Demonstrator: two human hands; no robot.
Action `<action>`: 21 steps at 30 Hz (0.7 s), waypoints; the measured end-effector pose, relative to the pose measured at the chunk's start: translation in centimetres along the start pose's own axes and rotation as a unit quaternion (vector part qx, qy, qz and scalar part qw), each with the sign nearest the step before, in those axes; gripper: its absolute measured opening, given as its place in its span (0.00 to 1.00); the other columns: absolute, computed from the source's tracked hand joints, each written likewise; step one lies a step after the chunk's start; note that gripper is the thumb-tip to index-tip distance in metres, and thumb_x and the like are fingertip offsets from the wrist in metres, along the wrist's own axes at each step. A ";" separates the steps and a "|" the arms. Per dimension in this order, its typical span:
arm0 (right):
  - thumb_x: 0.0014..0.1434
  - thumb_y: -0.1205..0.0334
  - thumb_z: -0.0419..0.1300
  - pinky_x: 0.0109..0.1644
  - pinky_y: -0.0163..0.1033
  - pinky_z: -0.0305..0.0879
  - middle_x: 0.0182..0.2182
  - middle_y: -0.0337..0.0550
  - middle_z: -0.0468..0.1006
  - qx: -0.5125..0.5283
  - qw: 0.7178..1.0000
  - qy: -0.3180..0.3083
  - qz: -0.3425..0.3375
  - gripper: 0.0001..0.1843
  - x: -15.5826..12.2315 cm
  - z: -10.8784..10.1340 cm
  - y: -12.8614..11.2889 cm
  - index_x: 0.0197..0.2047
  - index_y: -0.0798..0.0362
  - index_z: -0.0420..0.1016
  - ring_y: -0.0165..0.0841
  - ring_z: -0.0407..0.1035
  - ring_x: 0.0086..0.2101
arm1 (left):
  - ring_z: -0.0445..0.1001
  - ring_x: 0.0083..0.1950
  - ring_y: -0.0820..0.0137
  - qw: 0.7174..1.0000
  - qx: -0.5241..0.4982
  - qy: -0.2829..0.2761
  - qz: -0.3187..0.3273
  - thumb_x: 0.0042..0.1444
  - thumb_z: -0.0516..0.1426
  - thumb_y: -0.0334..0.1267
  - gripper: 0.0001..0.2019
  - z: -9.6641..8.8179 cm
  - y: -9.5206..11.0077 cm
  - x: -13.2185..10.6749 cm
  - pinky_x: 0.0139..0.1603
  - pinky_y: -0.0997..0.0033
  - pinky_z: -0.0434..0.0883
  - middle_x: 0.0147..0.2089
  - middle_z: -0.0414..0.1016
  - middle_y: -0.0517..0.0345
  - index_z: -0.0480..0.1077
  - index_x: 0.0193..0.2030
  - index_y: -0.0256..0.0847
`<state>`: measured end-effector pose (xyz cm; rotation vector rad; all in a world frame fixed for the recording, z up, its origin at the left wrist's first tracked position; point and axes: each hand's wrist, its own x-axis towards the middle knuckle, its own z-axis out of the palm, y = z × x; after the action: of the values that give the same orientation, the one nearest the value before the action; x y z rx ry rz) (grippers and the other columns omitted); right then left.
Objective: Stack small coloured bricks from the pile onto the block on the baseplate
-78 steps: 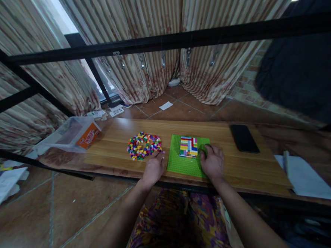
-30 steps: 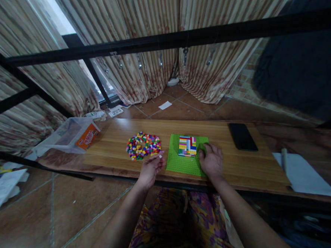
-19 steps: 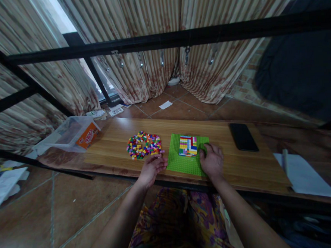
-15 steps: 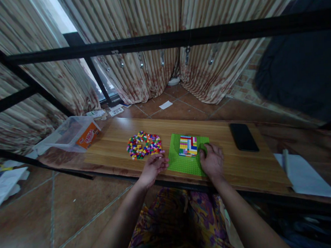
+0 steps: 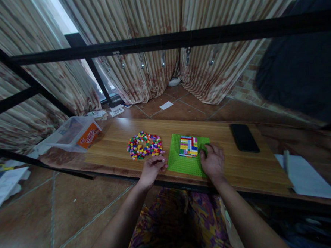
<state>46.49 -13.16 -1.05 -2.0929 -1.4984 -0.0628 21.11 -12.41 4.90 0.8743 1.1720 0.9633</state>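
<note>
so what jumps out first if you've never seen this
The bright heap of small coloured bricks on the wooden table catches the eye first, just beyond the left hand. Beside it, the green baseplate bears a striped brick block, with the right hand resting on its right edge.

Your wooden counter [image 5: 226, 163] carries a brick pile [image 5: 144, 145] left, a green baseplate [image 5: 181, 162] beside it, a black phone [image 5: 244, 137] right
</note>
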 end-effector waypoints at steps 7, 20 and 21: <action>0.64 0.57 0.50 0.60 0.54 0.57 0.55 0.58 0.72 0.005 1.000 -0.002 0.000 0.21 0.0 0.1 0.2 0.55 0.57 0.73 0.48 0.62 0.55 | 0.74 0.29 0.74 0.999 0.029 0.004 0.036 0.45 0.64 0.44 0.14 0.2 -0.5 0.3 0.32 0.74 0.69 0.32 0.76 0.59 0.72 0.35 0.37; 0.64 0.57 0.50 0.60 0.54 0.58 0.54 0.58 0.73 -0.003 1.000 -0.001 -0.002 0.21 0.0 0.0 0.1 0.55 0.58 0.73 0.48 0.62 0.55 | 0.61 0.21 0.78 0.988 0.118 0.028 0.091 0.56 0.55 0.43 0.08 -0.1 -1.4 1.0 0.23 0.78 0.62 0.23 0.63 0.67 0.66 0.35 0.41; 0.65 0.57 0.50 0.60 0.54 0.57 0.54 0.58 0.72 -0.003 1.000 0.000 -0.003 0.21 0.0 0.0 0.1 0.55 0.58 0.73 0.48 0.62 0.55 | 0.64 0.23 0.76 0.981 0.159 0.033 0.104 0.58 0.54 0.42 0.07 -0.1 -1.2 1.1 0.25 0.77 0.64 0.24 0.67 0.65 0.68 0.36 0.41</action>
<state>46.60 -13.19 -1.12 -2.0937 -1.5073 -0.0693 21.34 -11.77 3.36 1.2467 1.3335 0.9935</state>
